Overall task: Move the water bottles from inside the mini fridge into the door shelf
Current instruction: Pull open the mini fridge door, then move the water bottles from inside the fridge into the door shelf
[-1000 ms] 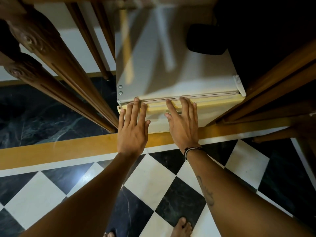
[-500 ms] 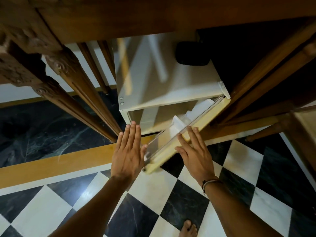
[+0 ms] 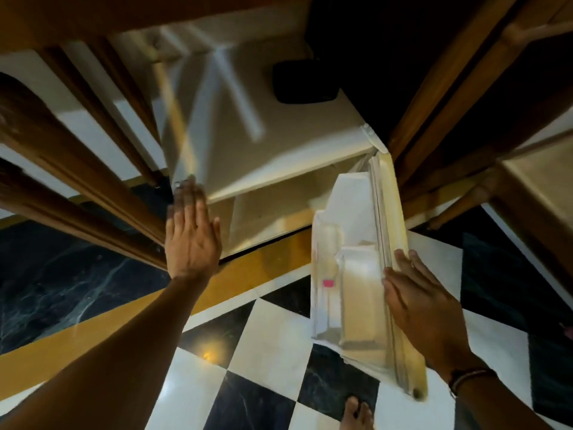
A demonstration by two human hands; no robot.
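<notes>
The mini fridge (image 3: 257, 144) is seen from above, standing under a wooden table on a chequered floor (image 3: 269, 336). Its door (image 3: 393, 274), hinged at the right, is swung wide open, so the opening step can be judged as done or nearly so. The door shelf (image 3: 344, 293), a clear plastic bin on the door's inner face, appears empty apart from a small pink mark; no bottle is seen in it. The water bottles themselves cannot be seen: the fridge interior is hidden beneath its top from this angle, so they are presumed to lie inside. All of the transfer is therefore judged to remain. The right hand (image 3: 424, 308) is laid flat against the door's outer edge, fingers extended, with nothing gripped. The left hand (image 3: 192, 234) is held open with fingers together, beside the fridge's left front corner, and is empty.
</notes>
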